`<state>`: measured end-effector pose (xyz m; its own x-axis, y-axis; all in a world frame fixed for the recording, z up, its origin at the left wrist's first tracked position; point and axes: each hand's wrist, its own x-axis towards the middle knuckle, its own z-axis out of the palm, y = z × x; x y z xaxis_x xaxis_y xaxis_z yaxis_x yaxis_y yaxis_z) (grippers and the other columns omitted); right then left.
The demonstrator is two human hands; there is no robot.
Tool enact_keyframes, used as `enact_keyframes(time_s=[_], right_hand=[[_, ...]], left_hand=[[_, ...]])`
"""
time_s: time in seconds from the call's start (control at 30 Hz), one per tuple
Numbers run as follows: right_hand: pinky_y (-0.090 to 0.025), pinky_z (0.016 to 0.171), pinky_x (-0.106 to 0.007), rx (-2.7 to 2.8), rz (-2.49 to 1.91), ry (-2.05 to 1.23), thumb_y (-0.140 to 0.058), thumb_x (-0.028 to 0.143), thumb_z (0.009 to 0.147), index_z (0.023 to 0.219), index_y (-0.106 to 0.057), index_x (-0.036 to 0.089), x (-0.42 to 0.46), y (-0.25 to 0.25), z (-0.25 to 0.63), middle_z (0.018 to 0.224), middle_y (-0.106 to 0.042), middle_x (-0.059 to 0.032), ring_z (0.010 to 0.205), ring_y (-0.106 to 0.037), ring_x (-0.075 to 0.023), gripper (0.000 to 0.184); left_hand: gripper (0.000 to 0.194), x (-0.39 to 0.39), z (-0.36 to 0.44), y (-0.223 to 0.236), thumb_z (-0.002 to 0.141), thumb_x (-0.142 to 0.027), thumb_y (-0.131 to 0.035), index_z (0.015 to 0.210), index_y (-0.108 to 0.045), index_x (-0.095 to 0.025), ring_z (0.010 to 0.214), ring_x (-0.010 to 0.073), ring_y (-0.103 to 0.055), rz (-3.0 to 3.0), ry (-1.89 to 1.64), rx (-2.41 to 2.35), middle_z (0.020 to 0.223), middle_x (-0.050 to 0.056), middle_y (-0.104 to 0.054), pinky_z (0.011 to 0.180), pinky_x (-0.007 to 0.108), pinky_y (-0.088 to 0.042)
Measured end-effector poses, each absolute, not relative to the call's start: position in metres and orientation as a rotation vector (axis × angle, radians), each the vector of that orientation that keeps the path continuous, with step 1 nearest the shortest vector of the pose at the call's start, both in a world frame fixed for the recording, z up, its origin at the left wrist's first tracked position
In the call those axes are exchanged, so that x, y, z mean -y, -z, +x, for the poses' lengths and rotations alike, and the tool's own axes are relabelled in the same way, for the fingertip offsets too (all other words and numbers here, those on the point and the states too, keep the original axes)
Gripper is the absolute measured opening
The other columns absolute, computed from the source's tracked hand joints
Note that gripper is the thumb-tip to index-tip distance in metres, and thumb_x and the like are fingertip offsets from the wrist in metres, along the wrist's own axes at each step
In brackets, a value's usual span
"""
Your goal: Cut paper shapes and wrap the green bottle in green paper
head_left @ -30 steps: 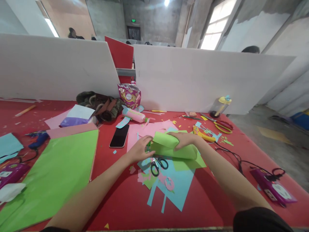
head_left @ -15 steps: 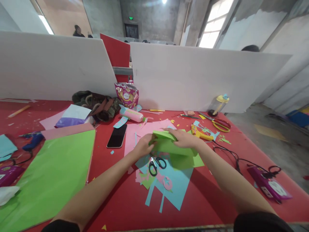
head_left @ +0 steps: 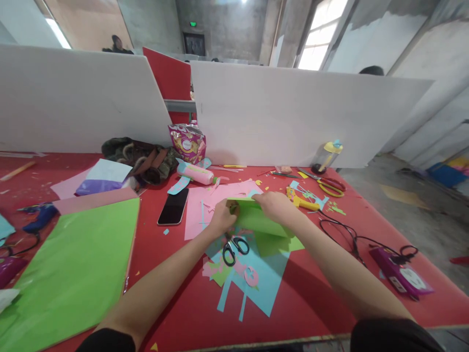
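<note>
Between my two hands a sheet of green paper (head_left: 262, 222) is bent over into a curve. My left hand (head_left: 224, 216) grips its left edge, fingers curled round it. My right hand (head_left: 275, 208) holds the upper right part, fingertips at the top edge; part of the paper is hidden behind it. Just below lie scissors (head_left: 234, 249) with black handles, their blades partly covered. Under them spreads a blue paper sheet (head_left: 273, 278) with pink and green scraps. A pink paper ring (head_left: 251, 276) rests on it.
On the red table (head_left: 164, 303) are a phone (head_left: 173, 207), a pink bottle-shaped paper piece (head_left: 196, 173), a yellow glue gun (head_left: 304, 203), a purple power strip (head_left: 401, 274) with cable, and pliers-like red-yellow shears (head_left: 331, 186). Large green paper (head_left: 80, 264) lies left. White boards (head_left: 286, 117) stand behind.
My right hand has shifted slightly left along the paper's top edge, and the paper's upper edge looks flatter. The whole view has moved slightly; the table items stay put.
</note>
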<state>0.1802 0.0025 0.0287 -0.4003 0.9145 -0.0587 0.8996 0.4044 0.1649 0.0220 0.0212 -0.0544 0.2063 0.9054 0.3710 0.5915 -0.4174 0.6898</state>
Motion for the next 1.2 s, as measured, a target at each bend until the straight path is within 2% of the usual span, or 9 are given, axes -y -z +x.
enact_keyframes(time_s=[0.13, 0.23, 0.3, 0.4, 0.5, 0.7, 0.87, 1.03, 1.2], right_hand=[[-0.038, 0.052, -0.027, -2.563, 1.572, -0.259, -0.042, 0.009, 0.077, 0.096, -0.055, 0.014, 0.006, -0.026, 0.176, 0.072, -0.065, -0.0105, 0.066, -0.061, -0.0228, 0.023], [-0.04, 0.062, -0.031, -2.609, 1.545, -0.329, -0.042, 0.008, 0.077, 0.098, -0.055, 0.01, 0.01, -0.018, 0.172, 0.074, -0.065, -0.0122, 0.071, -0.06, -0.0232, 0.025], [-0.04, 0.073, -0.034, -2.636, 1.551, -0.378, -0.04, 0.006, 0.078, 0.102, -0.053, 0.007, 0.013, -0.009, 0.168, 0.086, -0.065, -0.0155, 0.081, -0.059, -0.0244, 0.028], [-0.034, 0.087, -0.041, -2.662, 1.596, -0.451, -0.035, 0.007, 0.08, 0.111, -0.049, 0.003, 0.019, 0.009, 0.164, 0.112, -0.054, -0.0218, 0.104, -0.049, -0.0287, 0.034], [-0.029, 0.092, -0.046, -2.693, 1.612, -0.486, -0.035, 0.01, 0.081, 0.116, -0.046, 0.003, 0.024, 0.029, 0.163, 0.118, -0.051, -0.0212, 0.11, -0.045, -0.0307, 0.037], [-0.031, 0.092, -0.044, -2.778, 1.572, -0.499, -0.036, 0.009, 0.082, 0.119, -0.045, 0.009, 0.021, 0.05, 0.175, 0.118, -0.053, -0.0145, 0.11, -0.045, -0.0272, 0.038], [-0.03, 0.092, -0.041, -2.824, 1.539, -0.498, -0.043, 0.018, 0.081, 0.119, -0.045, 0.015, 0.015, 0.052, 0.186, 0.12, -0.051, -0.0124, 0.112, -0.042, -0.0263, 0.038], [-0.028, 0.089, -0.043, -2.759, 1.59, -0.478, -0.049, 0.017, 0.076, 0.121, -0.041, 0.018, 0.01, 0.047, 0.188, 0.122, -0.047, -0.0146, 0.112, -0.038, -0.0302, 0.045], [-0.031, 0.083, -0.037, -2.769, 1.566, -0.434, -0.051, 0.014, 0.072, 0.12, -0.042, 0.019, 0.002, 0.043, 0.189, 0.117, -0.051, -0.0122, 0.102, -0.045, -0.0263, 0.048]], left_hand=[[0.024, -0.019, 0.027, 0.054, 0.066, -0.01, -0.047, 0.086, -0.06, -0.015, 0.075, 0.0164, -0.058, 1.993, -1.131, -1.454, 0.082, 0.005, -0.064, 0.069, 0.026, -0.045], [0.016, -0.019, 0.03, 0.053, 0.068, -0.015, -0.048, 0.079, -0.059, -0.015, 0.076, 0.017, -0.057, 1.903, -1.147, -1.533, 0.08, 0.005, -0.063, 0.068, 0.026, -0.044], [0.01, -0.02, 0.031, 0.054, 0.069, -0.019, -0.047, 0.07, -0.057, -0.015, 0.072, 0.0163, -0.056, 1.842, -1.132, -1.59, 0.074, 0.004, -0.062, 0.065, 0.026, -0.043], [0.011, -0.022, 0.031, 0.056, 0.07, -0.023, -0.046, 0.062, -0.051, -0.016, 0.066, 0.015, -0.054, 1.755, -1.087, -1.674, 0.067, 0.001, -0.059, 0.059, 0.025, -0.041], [0.01, -0.025, 0.029, 0.058, 0.069, -0.024, -0.047, 0.061, -0.047, -0.017, 0.066, 0.0155, -0.053, 1.696, -1.035, -1.729, 0.066, 0.001, -0.057, 0.057, 0.025, -0.039], [0.013, -0.036, 0.022, 0.072, 0.066, -0.021, -0.052, 0.076, -0.045, -0.017, 0.071, 0.015, -0.054, 1.662, -0.973, -1.749, 0.078, 0.003, -0.058, 0.058, 0.024, -0.039], [0.008, -0.045, 0.017, 0.075, 0.072, -0.017, -0.043, 0.08, -0.043, -0.015, 0.065, 0.014, -0.054, 1.728, -0.991, -1.737, 0.076, 0.005, -0.055, 0.058, 0.025, -0.041], [0.018, -0.033, 0.003, 0.054, 0.076, -0.017, -0.034, 0.092, -0.04, -0.012, 0.094, 0.0234, -0.045, 1.985, -1.111, -1.708, 0.096, 0.014, -0.047, 0.081, 0.041, -0.034], [0.016, 0.009, -0.012, 0.042, 0.069, -0.028, -0.05, 0.082, -0.051, -0.018, 0.078, 0.0178, -0.049, 2.465, -0.811, -1.143, 0.076, 0.003, -0.053, 0.079, 0.033, -0.036]])
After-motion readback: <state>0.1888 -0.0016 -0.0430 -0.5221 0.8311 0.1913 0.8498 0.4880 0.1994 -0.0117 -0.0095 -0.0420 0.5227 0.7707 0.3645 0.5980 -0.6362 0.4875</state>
